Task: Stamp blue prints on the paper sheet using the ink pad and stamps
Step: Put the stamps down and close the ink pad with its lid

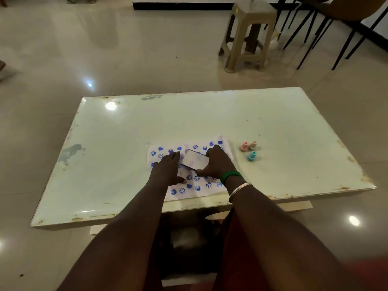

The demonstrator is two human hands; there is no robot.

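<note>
Pale glossy table [130,143], scuffed and rust-spotted at the rim, with a plastic stool [249,36] and dark chair legs [315,32] on the tiled floor beyond.

On the near middle of the table, the paper sheet [189,189], already crowded with blue hearts and smiley faces, its near edge just over the table's front rim. Probably thin and light, prone to sliding on that slick top and to creasing; best pinned flat with an open palm rather than pinched.

Over the sheet's centre, the ink pad [195,160], a small flat rectangular case, tilted, one side lifted. Looks rigid and light, likely smooth-sided; safest taken by its two long edges, away from any wet ink.

Left hand [168,168] palm-down on the sheet, fingers loosely together and stretched forward, tips beside the pad's left edge; actual contact with the pad cannot be told. Right hand [216,162] clasping the pad's right side, thumb along the near edge, fingers curled over the far one. Green band and metal bangle [239,191] at that wrist.

Well apart to the right, three small stamps [248,149], pink, tan and teal, upright and untouched. Small and light, easily tipped; narrow tops the natural grip.

No brand, label or readable writing anywhere.
</note>
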